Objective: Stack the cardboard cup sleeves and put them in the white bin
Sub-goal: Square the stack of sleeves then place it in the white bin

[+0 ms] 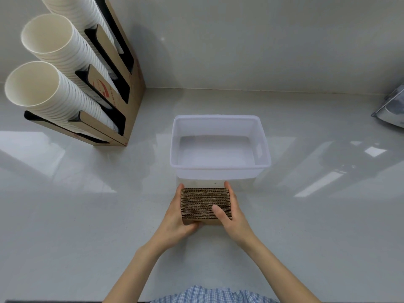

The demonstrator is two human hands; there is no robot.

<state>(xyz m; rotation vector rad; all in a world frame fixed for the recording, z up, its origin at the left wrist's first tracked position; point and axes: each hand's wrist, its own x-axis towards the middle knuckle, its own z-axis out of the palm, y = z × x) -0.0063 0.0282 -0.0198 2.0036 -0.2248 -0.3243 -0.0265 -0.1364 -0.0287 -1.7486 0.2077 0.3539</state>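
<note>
Near the middle of a pale grey counter (87,215), a stack of brown cardboard cup sleeves (205,203) is held between two bare hands, its ridged edges facing up. The left hand (177,217) presses against the stack's left side, fingers reaching along it toward the far corner and thumb tucked under the near edge. The right hand (231,213) presses against the right side, with its thumb lying across the top of the ridges and its fingers wrapped around the far right corner. Both hands are closed firmly on the stack, squeezing the sleeves together. Whether the stack rests on the counter or is lifted just above it cannot be told.

Just beyond the stack, on the far side, sits the white bin (218,169), a rectangular plastic tub with nothing in it. Stack and bin are close but apart.

At the far left stands a cardboard holder (131,88) with tilted columns of white paper cups (43,62). At the far right edge a shiny metal object (391,108) is partly visible. A blue checked shirt (209,295) shows at the near edge.
</note>
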